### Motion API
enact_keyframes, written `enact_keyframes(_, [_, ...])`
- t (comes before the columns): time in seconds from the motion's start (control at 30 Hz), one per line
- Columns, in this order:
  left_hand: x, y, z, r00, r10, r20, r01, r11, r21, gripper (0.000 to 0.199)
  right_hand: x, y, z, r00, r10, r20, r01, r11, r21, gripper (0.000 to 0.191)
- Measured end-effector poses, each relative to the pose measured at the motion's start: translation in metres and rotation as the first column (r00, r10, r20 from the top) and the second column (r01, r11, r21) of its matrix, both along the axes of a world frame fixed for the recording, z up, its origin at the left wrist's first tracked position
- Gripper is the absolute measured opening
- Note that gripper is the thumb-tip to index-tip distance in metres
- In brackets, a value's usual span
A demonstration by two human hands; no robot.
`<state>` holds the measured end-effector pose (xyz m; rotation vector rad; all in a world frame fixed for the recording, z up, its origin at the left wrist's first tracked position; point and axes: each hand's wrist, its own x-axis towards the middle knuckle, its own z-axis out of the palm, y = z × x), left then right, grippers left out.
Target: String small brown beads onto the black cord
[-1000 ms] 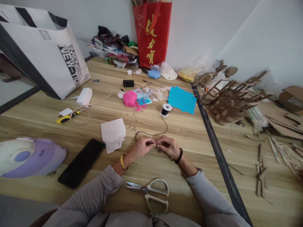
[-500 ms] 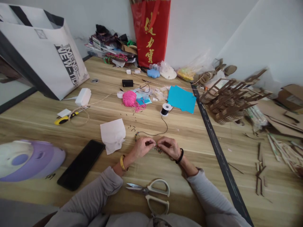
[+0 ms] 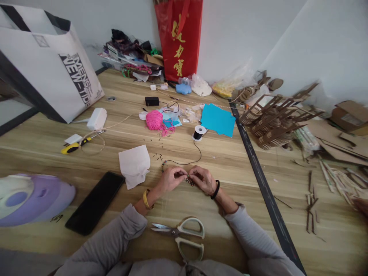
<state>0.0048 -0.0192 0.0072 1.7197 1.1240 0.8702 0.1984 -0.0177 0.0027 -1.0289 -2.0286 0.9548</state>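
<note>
My left hand (image 3: 171,179) and my right hand (image 3: 203,179) meet at the fingertips, both pinching a small beaded piece (image 3: 190,181) that hangs below them, dark with specks of colour. A thin black cord (image 3: 198,151) curves across the table from a spool (image 3: 199,132) toward a short beaded stretch (image 3: 163,165) beside my left hand. Small dark bits (image 3: 158,156) lie scattered beyond it. White-handled scissors (image 3: 176,231) rest, blades apart, between my forearms.
To the left are a black phone (image 3: 95,202), a white paper (image 3: 134,166), a purple-and-white object (image 3: 36,199) and a yellow cutter (image 3: 75,146). Farther back are pink yarn (image 3: 154,120) and blue sheets (image 3: 217,120). Brown lattice pieces (image 3: 270,126) stand at right.
The whole view has shifted slightly, so the objects appear a little farther left. My hands keep the same pinch, fingertips together on the beaded piece.
</note>
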Motion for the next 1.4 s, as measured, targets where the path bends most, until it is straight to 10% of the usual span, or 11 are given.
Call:
enact_keyframes(0.47, [0.0, -0.001, 0.003, 0.999, -0.015, -0.041, 0.015, 1.0, 0.013, 0.007, 0.0, 0.001, -0.003, 0.999, 0.037, -0.04, -0.038, 0.999, -0.019, 0.027])
enact_keyframes(0.83, [-0.013, -0.006, 0.013, 0.958, 0.056, -0.28, 0.054, 0.927, 0.372, 0.009, 0.001, -0.002, 0.004, 0.997, -0.013, -0.075, 0.005, 0.994, -0.107, 0.029])
enact_keyframes(1.4, [-0.052, 0.005, 0.018, 0.828, -0.109, -0.55, 0.296, 0.918, 0.263, 0.018, 0.003, -0.002, 0.002, 0.996, -0.009, -0.091, -0.006, 0.986, -0.165, 0.029])
